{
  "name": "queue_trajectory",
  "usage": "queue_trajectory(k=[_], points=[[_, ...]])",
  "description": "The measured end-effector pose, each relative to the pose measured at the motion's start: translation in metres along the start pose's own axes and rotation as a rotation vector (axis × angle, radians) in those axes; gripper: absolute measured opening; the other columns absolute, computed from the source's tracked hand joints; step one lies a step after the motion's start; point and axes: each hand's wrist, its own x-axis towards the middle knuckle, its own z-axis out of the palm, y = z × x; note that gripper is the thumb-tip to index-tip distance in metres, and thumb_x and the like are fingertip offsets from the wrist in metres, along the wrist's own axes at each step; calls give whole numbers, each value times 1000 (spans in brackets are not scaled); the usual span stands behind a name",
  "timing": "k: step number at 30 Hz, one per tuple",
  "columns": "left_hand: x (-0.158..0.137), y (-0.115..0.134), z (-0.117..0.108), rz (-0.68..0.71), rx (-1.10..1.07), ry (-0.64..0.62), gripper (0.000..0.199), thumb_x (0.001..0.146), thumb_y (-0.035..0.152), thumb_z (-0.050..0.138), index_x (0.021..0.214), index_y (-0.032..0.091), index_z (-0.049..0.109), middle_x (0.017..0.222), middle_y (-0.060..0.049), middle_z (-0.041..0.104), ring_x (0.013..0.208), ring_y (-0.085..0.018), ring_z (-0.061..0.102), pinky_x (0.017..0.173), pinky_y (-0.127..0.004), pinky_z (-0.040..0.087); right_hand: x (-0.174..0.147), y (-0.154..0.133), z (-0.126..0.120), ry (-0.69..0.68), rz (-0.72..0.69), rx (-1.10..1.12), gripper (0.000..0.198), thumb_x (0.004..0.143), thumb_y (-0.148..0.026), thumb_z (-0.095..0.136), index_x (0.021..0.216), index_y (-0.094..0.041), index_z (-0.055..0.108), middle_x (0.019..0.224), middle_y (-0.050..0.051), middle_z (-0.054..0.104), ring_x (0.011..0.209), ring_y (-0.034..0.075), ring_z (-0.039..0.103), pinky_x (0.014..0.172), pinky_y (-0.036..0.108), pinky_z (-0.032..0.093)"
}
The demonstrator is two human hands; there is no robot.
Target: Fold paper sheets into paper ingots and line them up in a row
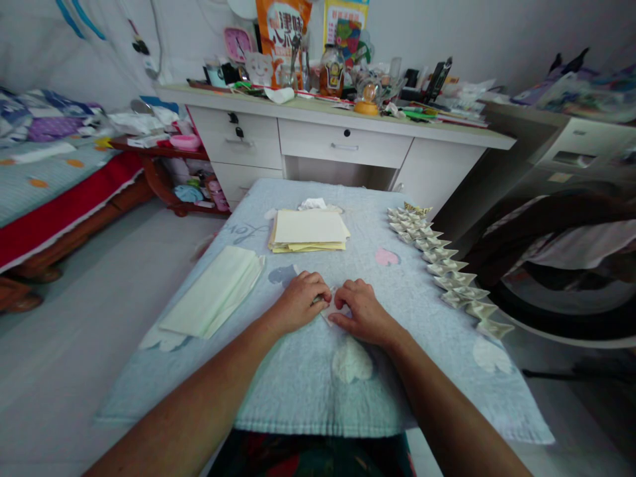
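A small piece of folded paper (328, 314) lies on the cloth-covered table, mostly hidden under my fingers. My left hand (304, 301) is closed on its left side, fingers curled and thumb pressed down. From the right, my right hand (365, 311) has its curved fingers and thumb at the paper's other edge. Beyond the hands sits a stack of pale yellow paper sheets (312, 227). To the left lies a pile of pale greenish paper (213, 291). Along the right side runs a long row of folded paper pieces with pointed ends (447, 266).
The light blue cloth (298, 391) hangs over the table's near edge. A white crumpled tissue (313, 203) is behind the paper stack. Past the table stands a white cabinet (342, 142) crowded with jars and bags. A washing machine (571, 159) is at right, a bed (64, 192) at left.
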Motion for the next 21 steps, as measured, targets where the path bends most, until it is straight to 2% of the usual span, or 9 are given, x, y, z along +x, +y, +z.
queue_trajectory(k=[6, 10, 16, 21], points=[[-1, -3, -1, 6, 12, -19, 11, 81, 17, 56, 81, 20, 66, 87, -4, 58, 90, -20, 50, 84, -33, 38, 0, -1, 6, 4, 30, -41, 37, 70, -46, 75, 86, -19, 55, 91, 4, 54, 87, 20, 43, 78, 32, 30], [0, -6, -2, 2, 22, -33, 13, 82, 15, 53, 83, 19, 65, 85, -3, 59, 88, -20, 51, 83, -32, 39, 1, -1, 5, -10, 48, -35, 34, 72, -45, 74, 86, -19, 56, 90, 3, 53, 86, 20, 43, 77, 32, 30], [1, -4, -5, 6, 20, -51, 14, 83, 15, 51, 83, 20, 65, 85, -3, 59, 89, -19, 51, 83, -31, 39, 3, 0, 5, 4, 75, -31, 20, 78, -34, 68, 87, -20, 56, 90, 3, 53, 87, 20, 45, 78, 32, 30], [-1, -5, -3, 5, 23, -41, 7, 80, 22, 59, 84, 20, 64, 87, -3, 59, 90, -20, 51, 83, -32, 39, 6, 1, 10, 47, 110, -47, 22, 80, -36, 66, 89, -20, 55, 91, 3, 53, 87, 20, 46, 76, 32, 30]])
